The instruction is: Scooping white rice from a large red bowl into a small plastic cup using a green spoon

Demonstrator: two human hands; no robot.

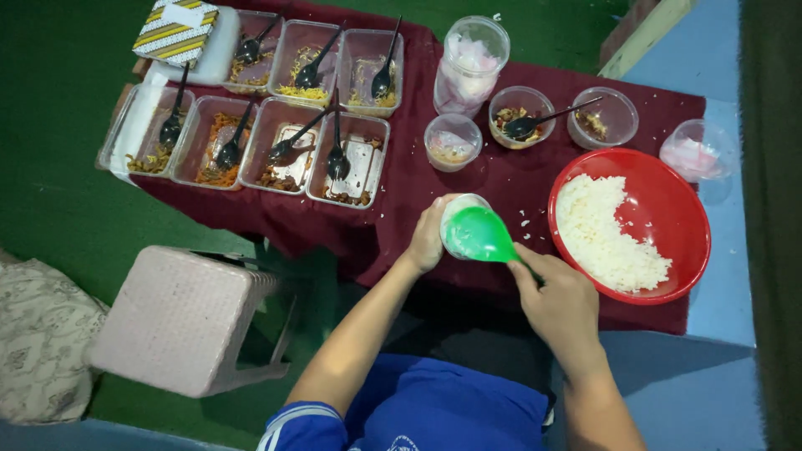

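My left hand [428, 240] grips a small white cup [457, 209] from the left, near the table's front edge. A green plastic rice scoop [479, 235] lies face down over the cup's mouth, with my right hand [558, 302] holding its handle. Just to the right stands a red bowl [668, 209] holding white rice [603, 235] on its left side. A few grains lie on the dark red tablecloth [418, 179] between cup and bowl.
Several clear trays of food with black spoons [284, 134] fill the table's left. Small round containers [452, 142], a tall jar [469, 63] and a lidded tub [697, 149] stand behind. A pink stool [180, 321] is at my left, by a cushion [42, 334].
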